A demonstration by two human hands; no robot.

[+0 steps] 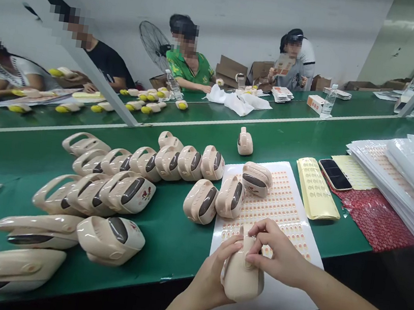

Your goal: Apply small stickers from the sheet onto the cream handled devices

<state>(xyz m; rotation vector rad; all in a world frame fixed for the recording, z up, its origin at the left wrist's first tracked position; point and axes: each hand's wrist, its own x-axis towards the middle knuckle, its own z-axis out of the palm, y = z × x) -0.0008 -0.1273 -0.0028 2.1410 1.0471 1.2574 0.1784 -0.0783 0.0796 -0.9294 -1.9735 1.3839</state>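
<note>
My left hand [215,274] is wrapped around the side of a beige plastic housing [241,283] with a looped handle, held tilted above the front of a sticker sheet [288,207]. Bent fingers of my right hand [274,251] touch the handle; anything pinched between them is too small or hidden to make out. The sheet carries rows of small orange-and-white stickers. Near its upper left stand similar housings, among them one with a dark window [256,179] resting on the sheet and another [200,201] just beside it.
Rows of matching housings [128,192] fill the green table [167,242] to the left. At right lie yellow label sheets [316,188], a phone [335,174], red bubble wrap [375,219] and stacked sheets in plastic [407,178]. Several co-workers sit across the table.
</note>
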